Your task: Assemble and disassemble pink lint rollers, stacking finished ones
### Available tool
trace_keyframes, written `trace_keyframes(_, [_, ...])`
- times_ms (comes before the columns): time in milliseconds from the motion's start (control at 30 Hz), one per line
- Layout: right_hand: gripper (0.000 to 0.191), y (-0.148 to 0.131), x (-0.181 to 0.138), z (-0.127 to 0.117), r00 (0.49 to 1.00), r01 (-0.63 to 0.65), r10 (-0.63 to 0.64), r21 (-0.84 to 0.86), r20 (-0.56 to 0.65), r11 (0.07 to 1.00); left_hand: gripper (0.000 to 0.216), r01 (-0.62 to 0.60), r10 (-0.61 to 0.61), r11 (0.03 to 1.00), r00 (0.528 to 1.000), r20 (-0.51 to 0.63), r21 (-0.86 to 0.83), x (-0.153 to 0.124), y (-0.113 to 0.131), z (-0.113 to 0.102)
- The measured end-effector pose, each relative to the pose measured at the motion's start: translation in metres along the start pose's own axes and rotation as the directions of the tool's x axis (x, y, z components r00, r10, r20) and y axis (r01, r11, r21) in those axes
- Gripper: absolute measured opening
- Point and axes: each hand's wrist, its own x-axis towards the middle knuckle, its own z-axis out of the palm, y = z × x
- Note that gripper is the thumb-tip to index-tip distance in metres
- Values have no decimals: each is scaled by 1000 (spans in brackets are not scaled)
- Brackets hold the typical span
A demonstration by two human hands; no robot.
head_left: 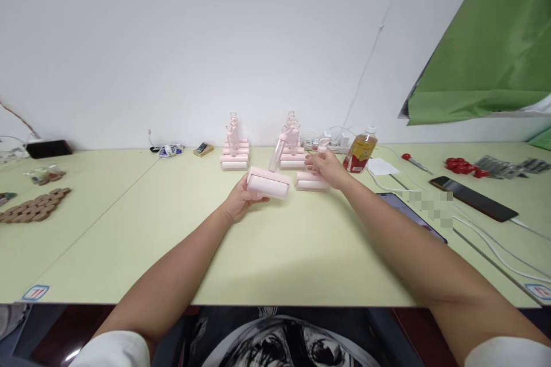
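My left hand [241,200] is closed around the left end of a pale pink lint roller [269,183], which is tilted and raised off the table, its clear handle pointing up. My right hand [330,168] has its fingers closed on the handle of a second pink lint roller [311,182]. That one is low at the table surface; whether it rests there I cannot tell. Behind my hands, more pink lint rollers stand with handles upright in a left row [235,165] and a right row [291,164].
Right of my hands a drink bottle [361,150] stands on the pale green table [142,241], near a power strip [333,148]. A tablet [411,217], a phone [473,198] and cables lie further right. Brown rolls [37,205] are grouped at far left.
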Motion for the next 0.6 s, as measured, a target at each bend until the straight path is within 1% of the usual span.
trace_keyframes(33, [50,0,-3,-2,995,78,-80,-39,-60,996,70,5,-5,1000,1000,20,0,-1,0,1])
trace_keyframes(67, [53,-1,-8,-4,972,169,-182,-96,-148,981,70,10,-9,1000,999,38,-3,-2,1,1])
trace_keyframes(100, [55,-3,-15,-6,924,257,-291,-160,-247,953,69,17,-17,1000,998,62,-8,-2,2,2])
trace_keyframes(133, [55,-5,-24,-6,856,327,-386,-219,-344,920,69,30,-28,999,995,92,-16,-3,4,2])
trace_keyframes(167, [54,-8,-36,-4,802,371,-446,-253,-398,893,69,47,-43,999,990,131,-26,-4,5,3])
trace_keyframes(200, [51,-10,-50,-1,801,405,-458,-213,-386,889,70,69,-62,997,982,177,-34,-5,7,4])
trace_keyframes(233, [47,-12,-65,5,850,413,-430,-121,-305,902,71,96,-86,995,971,225,-36,-6,8,5])
trace_keyframes(267, [45,-14,-80,12,915,367,-364,-14,-172,930,72,126,-113,992,956,270,-31,-7,9,7])
trace_keyframes(300, [44,-14,-94,19,963,270,-269,76,-17,960,72,156,-143,988,941,307,-19,-8,9,8])
trace_keyframes(333, [42,-14,-107,27,979,151,-167,137,116,979,71,182,-170,983,929,329,-6,-9,9,10])
trace_keyframes(367, [42,-13,-116,35,974,37,-76,178,214,983,72,201,-189,980,923,334,1,-10,8,12])
trace_keyframes(400, [42,-11,-123,41,965,-37,-21,218,260,975,72,213,-200,977,925,322,-6,-11,7,14])
trace_keyframes(467, [38,-6,-130,50,962,-104,17,305,274,947,72,207,-184,976,949,257,-63,-13,5,18])
trace_keyframes(533, [34,-1,-130,54,967,-109,12,372,253,922,66,179,-153,976,968,197,-123,-13,4,24])
trace_keyframes(600, [33,3,-128,54,966,-108,3,396,257,912,60,181,-153,976,966,208,-120,-13,4,30])
